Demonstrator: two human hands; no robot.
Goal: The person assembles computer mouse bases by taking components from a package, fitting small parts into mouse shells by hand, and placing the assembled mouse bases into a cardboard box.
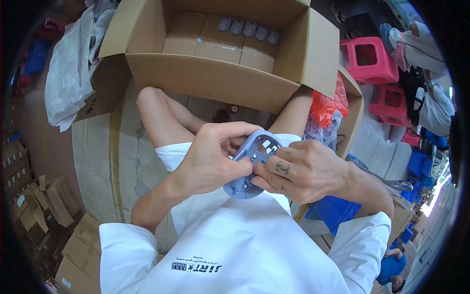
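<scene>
A grey-lavender foam clog with holes in its upper is up in front of my lap, tilted, its rim and inside turned partly toward me. My left hand is closed round its left side, the thumb pressed at the opening. From the right, my right hand has its fingers bent in against the clog's near part. Those fingertips are partly hidden, so any small piece between them cannot be made out.
Beyond my knees stands an open cardboard box with several grey clogs in a row at its far right. A red plastic bag lies right of my knee, by pink stools. White sheeting hangs at left; flattened cartons lie lower left.
</scene>
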